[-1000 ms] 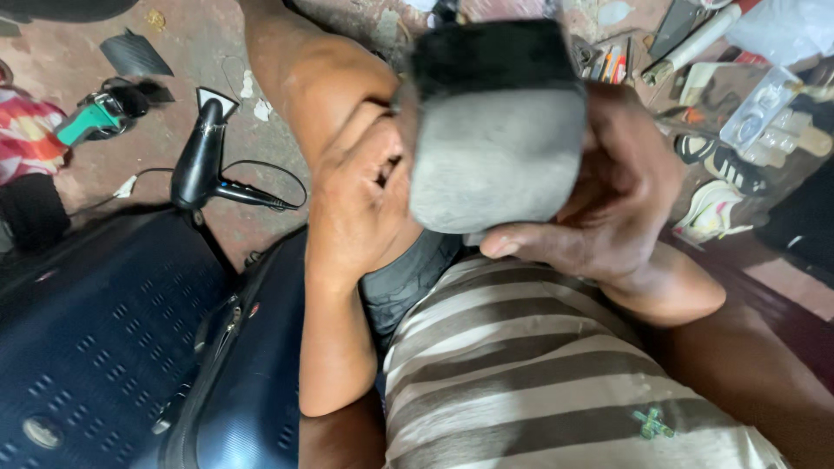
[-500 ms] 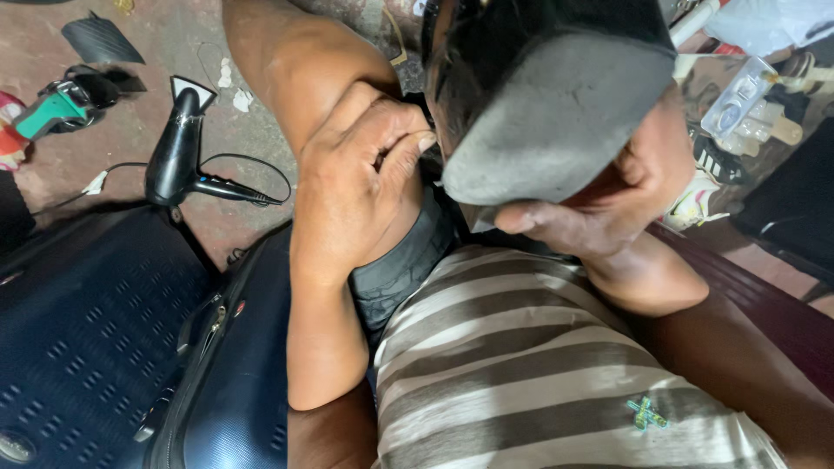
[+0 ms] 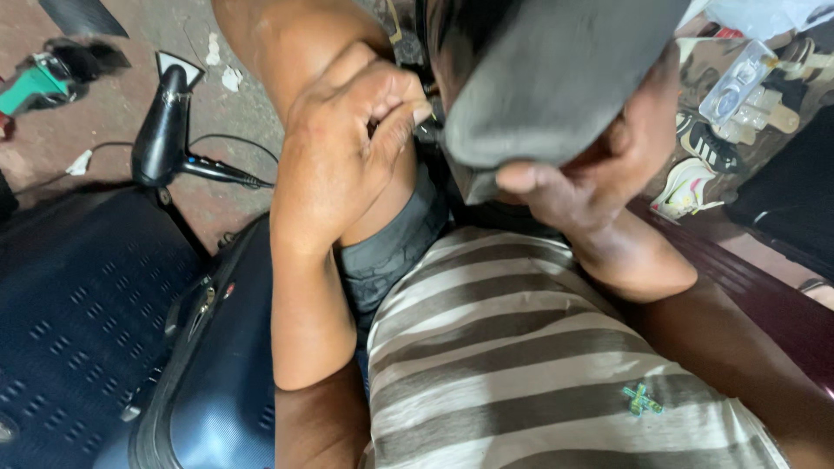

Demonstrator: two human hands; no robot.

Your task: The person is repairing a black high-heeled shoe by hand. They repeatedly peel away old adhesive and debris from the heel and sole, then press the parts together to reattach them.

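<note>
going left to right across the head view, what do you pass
green tool on the floor → black hair dryer → left hand → grey shoe sole held by the right hand → clear plastic package

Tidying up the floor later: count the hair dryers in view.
1. The black hair dryer lies on the floor at upper left, beside the dark suitcase, its cord trailing right. Others may be hidden behind the hands and the shoe.
</note>
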